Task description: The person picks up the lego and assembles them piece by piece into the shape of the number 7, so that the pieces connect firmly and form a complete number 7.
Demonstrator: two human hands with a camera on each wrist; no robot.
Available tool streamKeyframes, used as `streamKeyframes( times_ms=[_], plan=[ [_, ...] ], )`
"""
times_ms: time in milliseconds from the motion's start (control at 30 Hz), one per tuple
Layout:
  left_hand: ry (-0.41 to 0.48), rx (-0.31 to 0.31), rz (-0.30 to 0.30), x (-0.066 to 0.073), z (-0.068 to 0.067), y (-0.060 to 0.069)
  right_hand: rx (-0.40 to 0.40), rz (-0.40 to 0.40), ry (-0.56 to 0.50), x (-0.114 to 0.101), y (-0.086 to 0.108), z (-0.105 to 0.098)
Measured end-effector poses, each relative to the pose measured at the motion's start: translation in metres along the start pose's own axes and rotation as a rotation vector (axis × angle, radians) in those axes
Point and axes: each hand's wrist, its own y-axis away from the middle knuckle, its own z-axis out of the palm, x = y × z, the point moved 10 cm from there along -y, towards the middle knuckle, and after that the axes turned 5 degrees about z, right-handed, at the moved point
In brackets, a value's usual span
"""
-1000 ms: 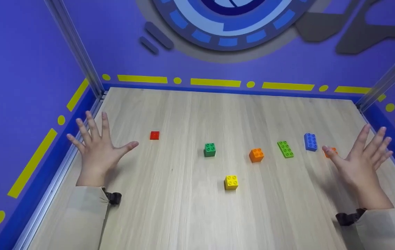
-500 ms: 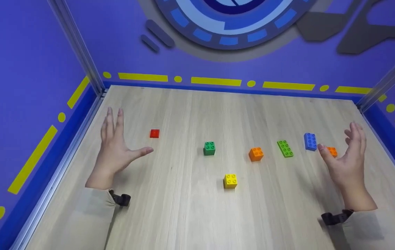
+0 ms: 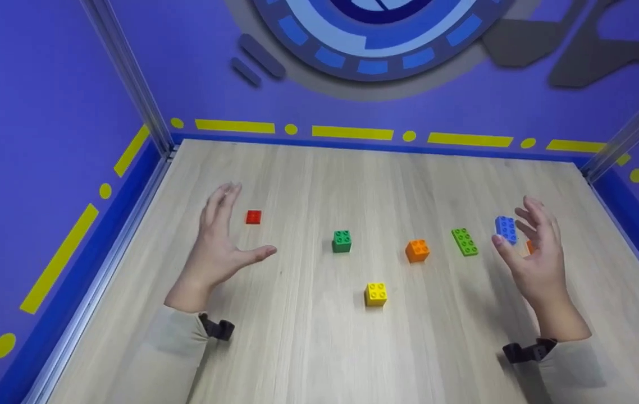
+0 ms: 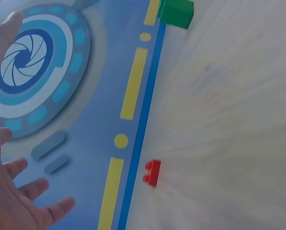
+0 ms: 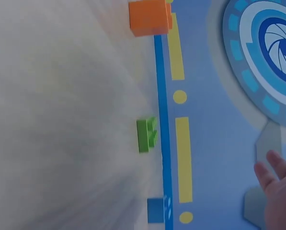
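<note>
My left hand (image 3: 215,252) hovers above the table's left side, thumb spread away from loosely bent fingers, holding nothing. Closest to it is a flat red brick (image 3: 253,216), just beyond its fingers. My right hand (image 3: 538,255) floats over the right side, also holding nothing, its thumb apart from its fingers. It partly covers a blue brick (image 3: 505,229) and an orange brick (image 3: 530,247). Between the hands lie a dark green brick (image 3: 342,241), a yellow brick (image 3: 376,294), another orange brick (image 3: 418,251) and a light green brick (image 3: 465,242).
The wooden table (image 3: 297,348) is bounded by a purple-blue back wall (image 3: 353,106) and side walls, with metal posts at the corners. Black wrist straps (image 3: 218,327) sit at both sleeve cuffs.
Both hands have moved inward, the left to the right and the right to the left. Their fingers have gone from widely spread to gently bent. The bricks lie where they were.
</note>
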Motion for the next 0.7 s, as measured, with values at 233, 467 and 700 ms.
streamKeyframes(
  times_ms=[233, 467, 700],
  plan=[
    [0.093, 0.030, 0.071, 0.021, 0.017, -0.006, 0.001, -0.004, -0.170, -0.015, -0.007, 0.016],
    [0.198, 0.017, 0.135, 0.047, 0.033, -0.012, -0.015, 0.003, -0.380, -0.030, -0.015, 0.036],
    [0.278, -0.029, 0.167, 0.079, 0.056, -0.022, 0.009, 0.033, -0.553, -0.043, -0.018, 0.041]
  ],
)
